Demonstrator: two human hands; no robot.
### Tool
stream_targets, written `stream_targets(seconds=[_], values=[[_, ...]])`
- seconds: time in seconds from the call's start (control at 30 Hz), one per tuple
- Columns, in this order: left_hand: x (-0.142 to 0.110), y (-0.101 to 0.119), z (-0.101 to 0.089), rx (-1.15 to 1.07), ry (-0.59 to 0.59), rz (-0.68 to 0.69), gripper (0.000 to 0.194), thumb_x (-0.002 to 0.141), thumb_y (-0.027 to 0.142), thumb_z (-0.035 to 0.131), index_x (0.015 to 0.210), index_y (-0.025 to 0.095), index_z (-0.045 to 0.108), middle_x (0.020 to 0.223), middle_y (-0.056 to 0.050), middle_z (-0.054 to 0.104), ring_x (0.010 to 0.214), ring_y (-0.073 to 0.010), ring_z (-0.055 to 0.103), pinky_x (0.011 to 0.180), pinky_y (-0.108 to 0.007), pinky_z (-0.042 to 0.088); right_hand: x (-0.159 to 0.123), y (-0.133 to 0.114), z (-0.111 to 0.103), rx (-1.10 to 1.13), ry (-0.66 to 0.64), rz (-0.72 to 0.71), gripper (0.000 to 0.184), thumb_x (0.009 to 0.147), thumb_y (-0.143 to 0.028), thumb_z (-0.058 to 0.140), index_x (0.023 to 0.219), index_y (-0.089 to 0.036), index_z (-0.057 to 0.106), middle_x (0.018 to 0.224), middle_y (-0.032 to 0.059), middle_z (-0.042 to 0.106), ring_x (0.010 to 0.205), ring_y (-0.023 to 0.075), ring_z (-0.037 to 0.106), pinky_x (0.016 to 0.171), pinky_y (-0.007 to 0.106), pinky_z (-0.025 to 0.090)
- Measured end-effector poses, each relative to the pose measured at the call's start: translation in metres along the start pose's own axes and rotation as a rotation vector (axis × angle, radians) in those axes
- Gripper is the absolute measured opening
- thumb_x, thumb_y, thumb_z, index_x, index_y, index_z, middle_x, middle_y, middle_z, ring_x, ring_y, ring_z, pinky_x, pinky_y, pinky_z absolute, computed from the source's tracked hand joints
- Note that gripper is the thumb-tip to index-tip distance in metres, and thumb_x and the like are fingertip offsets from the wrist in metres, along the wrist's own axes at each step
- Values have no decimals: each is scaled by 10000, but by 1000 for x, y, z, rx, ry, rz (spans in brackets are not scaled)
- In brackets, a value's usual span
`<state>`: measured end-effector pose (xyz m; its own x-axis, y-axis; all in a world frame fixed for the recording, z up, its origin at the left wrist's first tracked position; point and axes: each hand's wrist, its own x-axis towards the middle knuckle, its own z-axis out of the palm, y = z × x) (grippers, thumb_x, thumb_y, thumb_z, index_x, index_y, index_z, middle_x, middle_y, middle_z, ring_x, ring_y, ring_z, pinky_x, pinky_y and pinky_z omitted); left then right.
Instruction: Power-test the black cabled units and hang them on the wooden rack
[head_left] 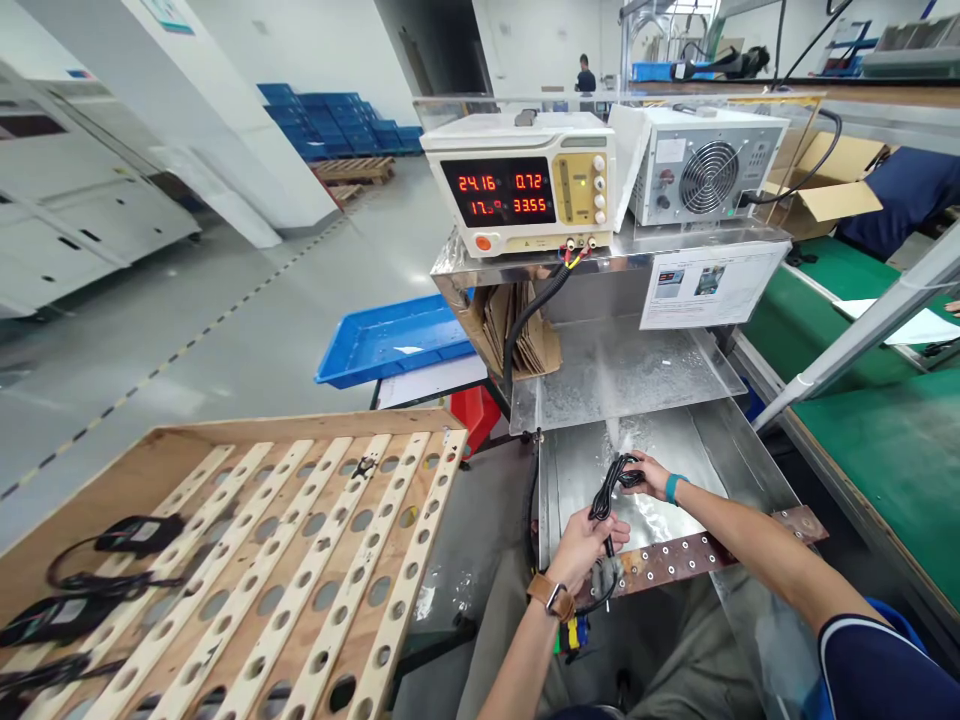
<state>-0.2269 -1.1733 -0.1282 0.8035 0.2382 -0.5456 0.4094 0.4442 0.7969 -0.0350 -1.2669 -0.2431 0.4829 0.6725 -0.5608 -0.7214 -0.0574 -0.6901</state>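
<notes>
A bundled black cable (pixel 611 485) is held between my two hands over the metal tray (pixel 705 440). My left hand (pixel 586 540), with a brown watch strap on the wrist, has its fingers closed on the lower end of the bundle. Around the upper loops, the fingers of my right hand (pixel 646 474) are closed; a teal band is on that wrist. Part of the cable hangs below my left hand near a brown perforated strip (pixel 675 556) along the tray's front edge.
A power supply with red digits (pixel 498 193) stands on the metal shelf, beside a second unit with a fan (pixel 709 178). To the left is a slatted wooden rack (pixel 322 545) holding black adapters (pixel 140 534). A blue tray (pixel 397 340) sits behind it. Green work surfaces (pixel 885 460) lie right.
</notes>
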Motion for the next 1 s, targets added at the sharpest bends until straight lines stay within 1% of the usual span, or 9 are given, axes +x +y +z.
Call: stream_targets(seconds=[0.2, 0.27, 0.4, 0.47, 0.57, 0.67, 0.8, 0.9, 1.0], values=[[-1, 1, 0, 5, 8, 2, 605, 577, 605, 822, 870, 141, 568, 846, -115, 730, 767, -217, 712, 727, -312, 542, 2, -1, -2, 35, 28, 16, 388, 698, -169, 765, 988, -201, 510, 847, 19, 623, 704, 189, 637, 675, 416, 625], [-1, 1, 0, 6, 14, 11, 612, 575, 609, 822, 877, 141, 568, 838, -112, 727, 757, -212, 708, 728, -313, 538, 3, 1, -3, 43, 38, 23, 423, 686, -163, 770, 1018, -203, 511, 871, 21, 622, 722, 188, 640, 672, 402, 626], [2, -8, -4, 21, 14, 24, 658, 552, 665, 805, 867, 142, 561, 791, -112, 718, 724, -223, 706, 677, -305, 520, 7, 10, -3, 32, 0, -18, 451, 648, -215, 789, 1004, -203, 512, 807, 3, 600, 656, 174, 609, 593, 349, 610], [7, -14, -7, 23, 17, 26, 680, 532, 691, 800, 858, 148, 551, 778, -108, 714, 712, -228, 704, 652, -299, 508, 10, 13, -4, 42, -35, -35, 442, 640, -242, 798, 971, -207, 508, 764, -8, 585, 633, 166, 588, 596, 351, 604], [12, -18, -11, 15, 14, 48, 692, 528, 700, 797, 866, 153, 540, 775, -103, 712, 701, -221, 700, 646, -294, 502, 15, 16, -4, 65, -21, -36, 446, 652, -228, 778, 1010, -224, 512, 747, -11, 582, 651, 174, 594, 643, 381, 606], [9, -16, -9, 16, 3, 61, 662, 570, 686, 783, 873, 150, 539, 783, -109, 711, 713, -219, 702, 660, -294, 502, 16, 14, -5, 52, -9, -22, 444, 668, -219, 763, 1039, -225, 518, 746, -6, 589, 645, 179, 599, 645, 397, 608], [1, -6, -2, 27, 5, 32, 647, 564, 665, 793, 857, 146, 543, 771, -110, 709, 687, -210, 695, 649, -289, 497, 11, 8, -5, -5, -28, -27, 370, 672, -226, 782, 952, -196, 540, 747, 3, 592, 634, 178, 601, 582, 350, 601], [-2, 0, 1, 18, 10, 28, 624, 578, 631, 802, 875, 144, 548, 793, -107, 714, 691, -198, 694, 668, -290, 509, 6, 3, -5, 3, -22, -51, 348, 683, -225, 799, 933, -187, 560, 780, 17, 607, 680, 183, 616, 614, 349, 608], [-3, 1, 3, 29, -2, 33, 588, 616, 601, 797, 886, 139, 553, 812, -118, 721, 717, -207, 704, 675, -290, 519, 2, -1, -4, 10, -19, -35, 342, 726, -271, 800, 974, -187, 580, 818, 41, 629, 715, 198, 637, 640, 364, 615]])
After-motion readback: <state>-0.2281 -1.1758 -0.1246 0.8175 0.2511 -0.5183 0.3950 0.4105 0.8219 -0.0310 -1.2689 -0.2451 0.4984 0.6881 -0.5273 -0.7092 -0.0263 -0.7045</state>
